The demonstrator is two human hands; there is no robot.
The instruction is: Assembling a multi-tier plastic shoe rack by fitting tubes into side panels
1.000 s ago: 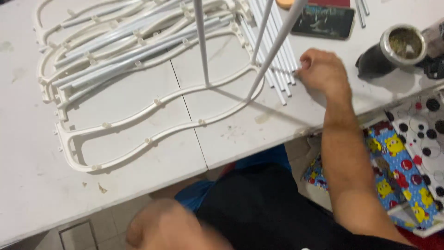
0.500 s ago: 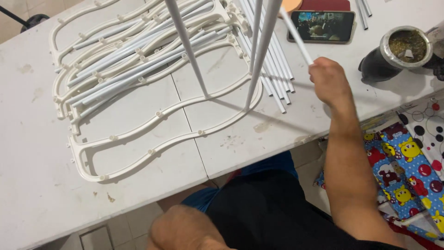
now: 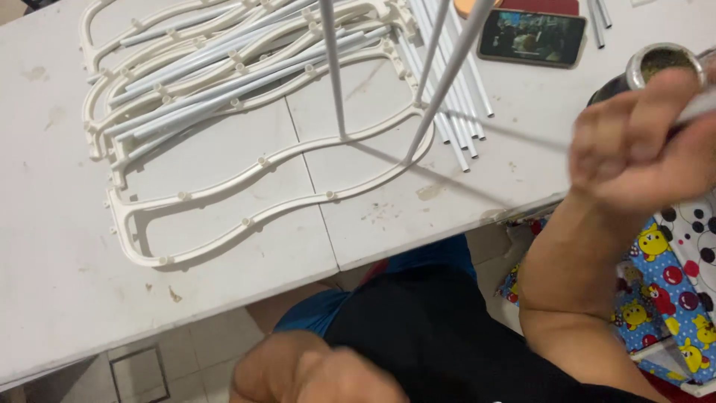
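Observation:
My right hand [image 3: 634, 142] is raised off the table's right edge, blurred, its fingers closed around a thin white rod [image 3: 701, 108] that sticks out to the right. My left hand [image 3: 321, 373] hangs low by my lap as a blurred fist, with nothing visible in it. On the white table [image 3: 67, 298] lies a wavy white plastic frame [image 3: 261, 216]. Three white rods [image 3: 332, 75] stand upright from its far side. Behind it sits a stack of similar frames [image 3: 224, 67] with rods lying across them.
Loose white rods [image 3: 455, 97] lie beside the frames. A phone [image 3: 531, 37] with a lit screen rests at the back right. A metal-rimmed cup [image 3: 664, 63] of green herb stands near my right hand. Colourful patterned fabric [image 3: 671, 283] lies below the table's right edge.
My right hand lifted off the table edge and swung right and toward me, now gripping a rod. The view shifted so the frames sit further right. My left hand stayed low.

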